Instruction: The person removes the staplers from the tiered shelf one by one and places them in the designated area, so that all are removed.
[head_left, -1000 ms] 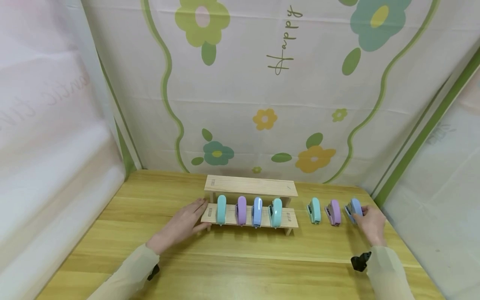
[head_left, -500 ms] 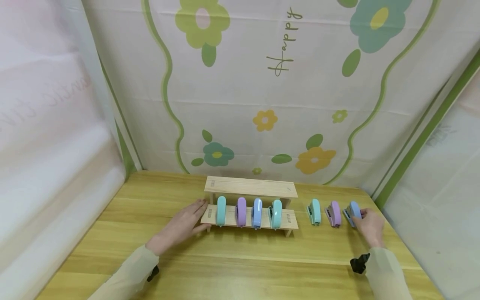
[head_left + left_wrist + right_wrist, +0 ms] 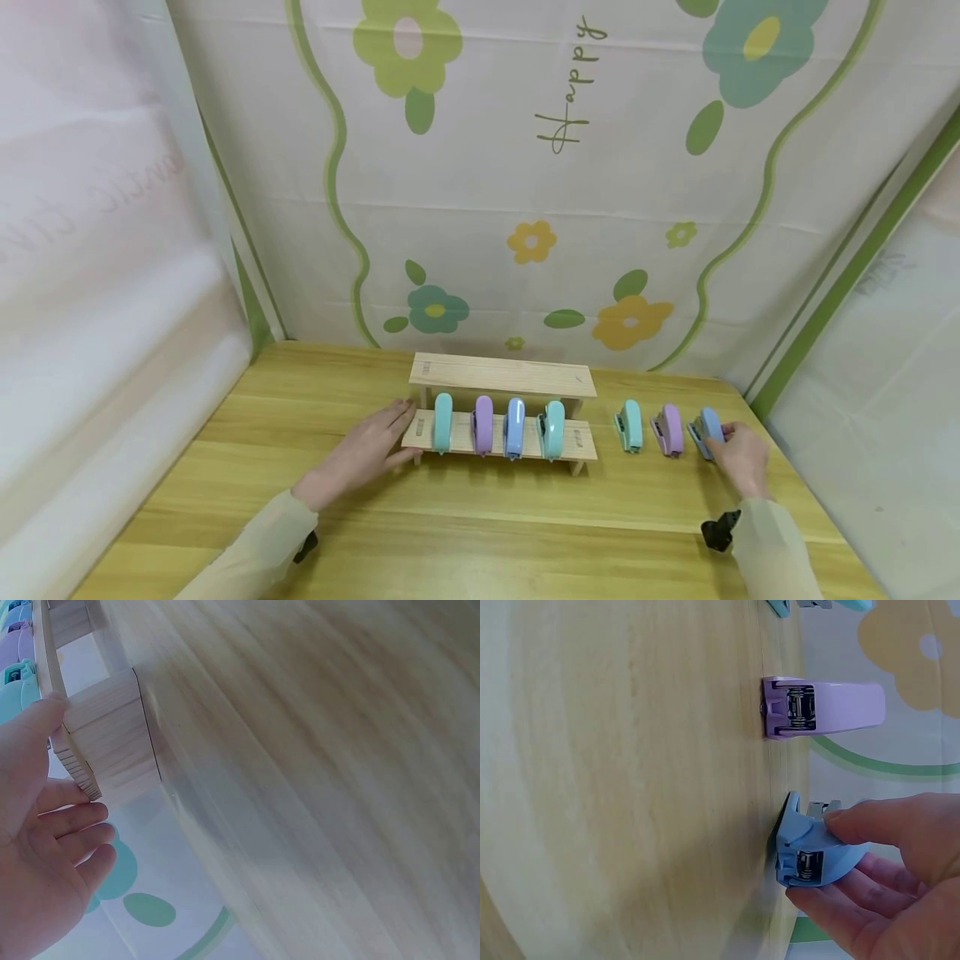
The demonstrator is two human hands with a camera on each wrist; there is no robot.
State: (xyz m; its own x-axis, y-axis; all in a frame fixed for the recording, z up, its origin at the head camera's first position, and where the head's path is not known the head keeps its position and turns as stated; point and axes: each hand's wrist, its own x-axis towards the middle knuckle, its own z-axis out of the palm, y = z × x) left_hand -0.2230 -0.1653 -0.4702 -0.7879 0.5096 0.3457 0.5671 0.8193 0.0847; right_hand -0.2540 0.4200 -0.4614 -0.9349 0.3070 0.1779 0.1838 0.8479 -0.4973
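Note:
On the two-step wooden stand (image 3: 502, 373), the lower board carries a row of mini staplers: a teal stapler (image 3: 442, 423), a purple stapler (image 3: 483, 425), a blue stapler (image 3: 514, 428) and another teal stapler (image 3: 552, 430). My left hand (image 3: 369, 446) grips the left end of that lower board, thumb at its front edge and fingers at the far side. At the right, my right hand (image 3: 741, 460) pinches a second blue stapler (image 3: 817, 847) between thumb and fingers. That stapler is tilted on the table in the right wrist view.
Left of the right hand, a second purple stapler (image 3: 832, 709) and a third teal stapler (image 3: 630, 427) stand on the wooden table (image 3: 480, 533). A flowered cloth (image 3: 480, 183) hangs behind the table, with pale cloth sides at left and right.
My right hand and the blue stapler in it have shifted slightly left and toward the front. The left hand stays at the stand's end.

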